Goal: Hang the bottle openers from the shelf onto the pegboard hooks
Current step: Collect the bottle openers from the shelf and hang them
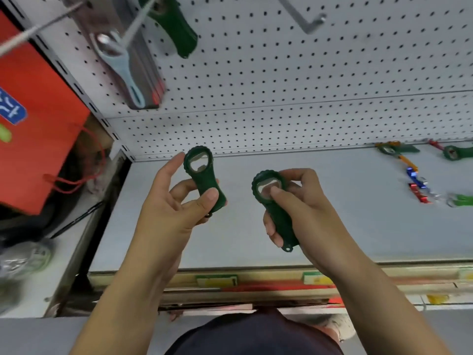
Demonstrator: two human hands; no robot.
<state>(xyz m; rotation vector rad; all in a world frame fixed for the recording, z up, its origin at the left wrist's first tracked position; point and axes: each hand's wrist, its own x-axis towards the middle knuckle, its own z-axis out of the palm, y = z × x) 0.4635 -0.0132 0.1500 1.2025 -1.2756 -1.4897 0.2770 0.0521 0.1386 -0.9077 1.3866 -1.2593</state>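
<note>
A: Hands first.

B: Both are occupied. The left hand [176, 201] grips a dark green plastic bottle opener [202, 175] by its handle. The thumb lies across the front and the ridged round head points up toward the pegboard. The right hand [304, 208] holds a second dark green plastic opener [271, 198]. Its thumb tip presses on the metal mouth of the head and the fingers curl round the handle. The small loop end sticks out below the palm.

A: Position against the shelf?

B: Both are held in the air over the left half of the flat grey shelf [358, 226], between its front and back edges. The two openers are apart.

A: The board?

B: A white perforated pegboard [281, 73] rises from the shelf's back edge. At upper left a hanging green opener [176, 29] sits on a wire hook. Beside it is a pale blue opener with a metal head [120, 65]. At upper right a bent metal hook [307, 21] juts out.

A: What lies on the shelf?

B: There is a cluster near the back right corner. I see a green opener with an orange strap [396, 149], another green opener at the right edge [458, 152], and blue and red metal pieces [417, 183], which are blurred. A red paper bag with cord handles [38, 124] sits beyond the shelf's left edge.
</note>
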